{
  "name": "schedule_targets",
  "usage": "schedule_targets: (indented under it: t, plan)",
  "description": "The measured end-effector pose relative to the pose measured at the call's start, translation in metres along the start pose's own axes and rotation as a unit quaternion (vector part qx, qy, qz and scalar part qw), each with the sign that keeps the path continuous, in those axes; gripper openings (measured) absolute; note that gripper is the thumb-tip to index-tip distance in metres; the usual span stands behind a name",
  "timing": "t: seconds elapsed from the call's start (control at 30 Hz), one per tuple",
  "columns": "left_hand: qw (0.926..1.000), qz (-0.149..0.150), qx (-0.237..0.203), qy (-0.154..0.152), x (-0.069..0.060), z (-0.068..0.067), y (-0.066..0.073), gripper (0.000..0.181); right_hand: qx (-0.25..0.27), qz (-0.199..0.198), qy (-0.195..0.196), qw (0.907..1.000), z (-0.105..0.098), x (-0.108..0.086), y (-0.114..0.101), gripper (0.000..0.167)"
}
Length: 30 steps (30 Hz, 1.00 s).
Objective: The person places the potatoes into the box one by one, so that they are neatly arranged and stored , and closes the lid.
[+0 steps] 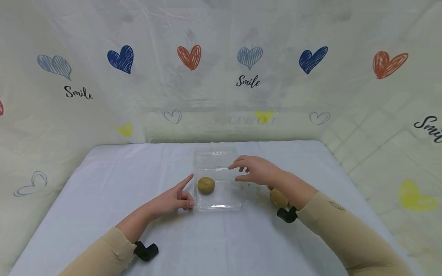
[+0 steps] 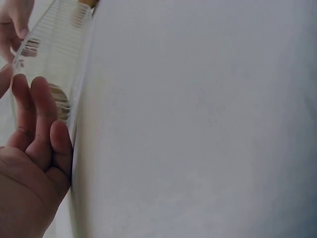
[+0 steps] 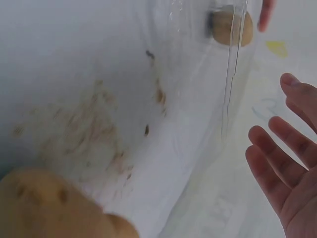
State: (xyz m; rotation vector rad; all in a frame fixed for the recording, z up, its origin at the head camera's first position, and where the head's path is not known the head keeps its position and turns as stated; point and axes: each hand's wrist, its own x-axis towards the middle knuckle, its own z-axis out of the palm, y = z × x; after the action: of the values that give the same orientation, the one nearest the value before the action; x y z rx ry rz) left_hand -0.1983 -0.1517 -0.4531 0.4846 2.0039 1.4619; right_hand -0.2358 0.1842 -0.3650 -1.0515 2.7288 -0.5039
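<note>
In the head view a clear plastic clamshell box (image 1: 226, 203) lies on the table with its lid (image 1: 215, 155) folded back away from me. One potato (image 1: 206, 185) sits in the left part of the box. My left hand (image 1: 176, 197) is at the box's left side, index finger stretched forward, other fingers bent; in the left wrist view, fingers (image 2: 47, 106) lie against the box's wall. My right hand (image 1: 257, 169) hovers over the box's right side, fingers spread, holding nothing. Potatoes (image 1: 279, 198) lie under my right forearm, partly hidden; the right wrist view shows them close up (image 3: 47, 208).
A white cloth covers the table (image 1: 221, 245). Brown dirt crumbs (image 3: 94, 129) are scattered on it between the box and the potatoes at the right. A curtain printed with hearts (image 1: 189, 57) hangs behind the table. Black wrist cameras (image 1: 146, 251) sit at both sleeves.
</note>
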Motion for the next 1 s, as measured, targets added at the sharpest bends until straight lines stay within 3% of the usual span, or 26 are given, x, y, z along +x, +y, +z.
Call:
schedule_targets:
  t: [0.27, 0.43, 0.53, 0.83, 1.0]
  plan:
    - [1.0, 0.0, 0.007, 0.001, 0.0, 0.0, -0.001, 0.099, 0.0, 0.053, -0.009, 0.9986, -0.01, -0.04, 0.023, 0.034]
    - [0.9999, -0.005, 0.011, 0.001, 0.0, 0.0, -0.001, 0.098, 0.027, 0.092, 0.003, 0.9954, -0.016, -0.068, 0.041, 0.033]
    - [0.9999, -0.006, 0.011, 0.002, 0.0, 0.0, -0.001, 0.097, 0.018, 0.101, 0.01, 0.9946, -0.019, -0.08, 0.052, 0.034]
    - [0.9998, -0.011, 0.013, 0.005, 0.0, 0.0, 0.0, 0.097, 0.015, 0.11, 0.005, 0.9938, -0.025, -0.09, 0.069, 0.035]
    - [0.9998, -0.011, 0.015, 0.003, 0.001, 0.0, 0.0, 0.097, 0.04, 0.151, -0.033, 0.9872, -0.022, -0.089, 0.078, 0.04]
